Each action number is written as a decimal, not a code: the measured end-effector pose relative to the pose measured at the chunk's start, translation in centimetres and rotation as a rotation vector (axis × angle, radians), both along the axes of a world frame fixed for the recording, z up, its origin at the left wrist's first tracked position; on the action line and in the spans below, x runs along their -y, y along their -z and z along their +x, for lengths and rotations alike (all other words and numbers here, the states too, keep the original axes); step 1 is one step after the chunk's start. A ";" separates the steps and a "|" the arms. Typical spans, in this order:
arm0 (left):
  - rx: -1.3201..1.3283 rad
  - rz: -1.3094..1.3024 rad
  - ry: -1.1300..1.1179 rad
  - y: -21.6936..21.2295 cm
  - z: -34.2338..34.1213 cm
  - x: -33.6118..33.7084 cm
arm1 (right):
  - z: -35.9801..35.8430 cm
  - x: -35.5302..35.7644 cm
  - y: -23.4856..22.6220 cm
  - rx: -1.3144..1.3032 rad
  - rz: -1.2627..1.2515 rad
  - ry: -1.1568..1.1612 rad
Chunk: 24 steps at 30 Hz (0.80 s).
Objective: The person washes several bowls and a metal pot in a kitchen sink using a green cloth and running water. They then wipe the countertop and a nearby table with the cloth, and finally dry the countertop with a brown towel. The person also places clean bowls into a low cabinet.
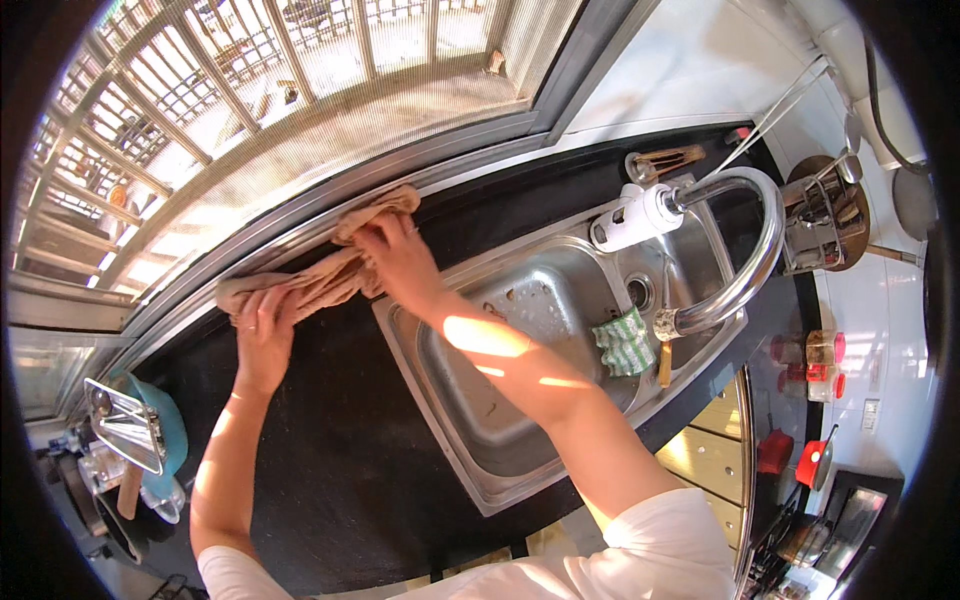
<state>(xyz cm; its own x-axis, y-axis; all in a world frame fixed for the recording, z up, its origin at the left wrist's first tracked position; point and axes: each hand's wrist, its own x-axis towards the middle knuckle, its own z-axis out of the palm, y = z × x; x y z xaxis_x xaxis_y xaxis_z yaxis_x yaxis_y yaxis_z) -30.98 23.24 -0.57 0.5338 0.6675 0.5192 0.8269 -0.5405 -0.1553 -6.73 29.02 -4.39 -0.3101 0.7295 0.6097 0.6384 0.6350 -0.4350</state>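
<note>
A crumpled beige cloth [330, 272] lies along the window sill and track at the back edge of the black counter. My left hand [266, 335] is closed over the cloth's left end, fingertips pressing into it. Farther right, my right hand [402, 262] grips the cloth's other end, its fingers partly hidden in the folds. My right forearm reaches across the steel sink [490, 425]. The window frame's metal track [300, 240] runs just behind the cloth.
A curved chrome faucet [765, 240] with a white attachment [636, 220] stands over the sink. A green-and-white cloth [624, 343] hangs on the sink's divider. At left is a teal container [168, 425] beside a utensil rack [125, 425]. A cutlery holder [815, 222] stands at right.
</note>
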 end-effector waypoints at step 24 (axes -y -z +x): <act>0.529 -0.931 0.374 3.2 28.4 -9.3 | 25.2 -12.3 5.2 0.510 -0.388 1.592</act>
<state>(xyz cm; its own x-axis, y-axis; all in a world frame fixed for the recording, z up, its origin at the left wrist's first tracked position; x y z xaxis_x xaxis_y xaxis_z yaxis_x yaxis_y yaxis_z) -2.59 32.56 -3.75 0.6420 0.7566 0.1242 0.4314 -0.4904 0.7573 18.45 41.37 -9.60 0.7196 0.5580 0.4134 0.6003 -0.7991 0.0337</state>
